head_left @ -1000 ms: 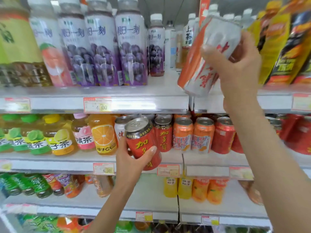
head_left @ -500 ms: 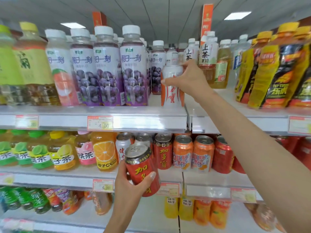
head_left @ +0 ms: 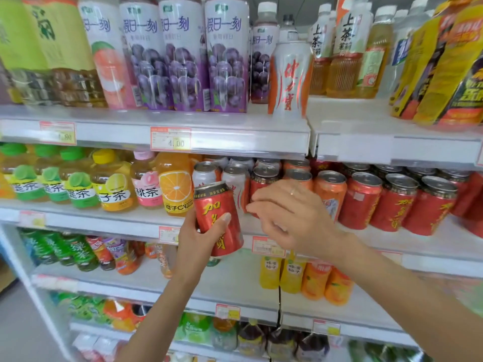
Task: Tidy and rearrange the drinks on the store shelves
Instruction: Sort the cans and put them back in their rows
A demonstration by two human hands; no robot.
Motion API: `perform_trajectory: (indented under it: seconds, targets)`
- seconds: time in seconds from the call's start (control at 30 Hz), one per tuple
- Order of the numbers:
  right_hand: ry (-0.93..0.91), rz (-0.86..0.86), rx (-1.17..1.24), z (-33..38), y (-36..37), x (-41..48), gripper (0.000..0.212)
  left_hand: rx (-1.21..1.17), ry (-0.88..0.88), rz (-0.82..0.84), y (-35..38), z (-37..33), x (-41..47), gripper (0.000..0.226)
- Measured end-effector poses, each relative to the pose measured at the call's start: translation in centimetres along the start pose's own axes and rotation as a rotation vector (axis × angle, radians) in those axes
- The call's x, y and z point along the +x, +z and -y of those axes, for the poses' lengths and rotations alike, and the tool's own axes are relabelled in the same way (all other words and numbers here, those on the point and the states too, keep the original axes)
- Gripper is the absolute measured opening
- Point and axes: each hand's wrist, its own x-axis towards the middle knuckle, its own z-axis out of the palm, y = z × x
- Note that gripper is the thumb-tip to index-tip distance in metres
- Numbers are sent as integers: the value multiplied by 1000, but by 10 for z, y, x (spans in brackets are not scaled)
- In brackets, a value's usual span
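Note:
My left hand (head_left: 201, 236) grips a short red can (head_left: 218, 218) with gold lettering, tilted, in front of the middle shelf's edge. My right hand (head_left: 290, 218) hovers just right of that can with fingers loosely curled and holds nothing; it is in front of the can row. A tall white-and-orange can (head_left: 290, 79) stands upright on the top shelf (head_left: 235, 124), between the purple grape bottles (head_left: 226, 56) and the tea bottles (head_left: 347, 48). Red and orange cans (head_left: 360, 199) line the middle shelf behind my right hand.
Green, yellow, pink and orange tea bottles (head_left: 112, 184) fill the middle shelf's left side. Yellow pouches (head_left: 441, 64) lean at the top right. Lower shelves hold green bottles (head_left: 60, 249) and small yellow and orange bottles (head_left: 305, 278). Price tags (head_left: 170, 138) line the shelf edges.
My right hand set the tall white-and-orange can upright on the top shelf, let go and came down to the middle shelf. My left hand kept holding the red can.

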Motion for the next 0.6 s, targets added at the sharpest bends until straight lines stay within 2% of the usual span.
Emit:
perform_trajectory:
  seconds: [0.07,0.13,0.17,0.37,0.5,0.6]
  targets:
    - [210,95,41,-7,17,-21,16,-19,-36,25,-4,1,2,56]
    - [465,106,22,-26,24,-28,25,-30,-65,49,-7,3,3,59]
    - [532,122,-12,-36,25,-30,31,-33,-75,56,-8,4,2,60]
    - [555,301,-161,-60,35,-36,53,-22,-59,37,-11,1,-6,51]
    - [701,616,-323,-68,47,-10,76,-24,-50,24,-14,-3,-11,40]
    - [756,743,-357,-69,56,9,86,-13,-36,20,-16,-3,-13,42]
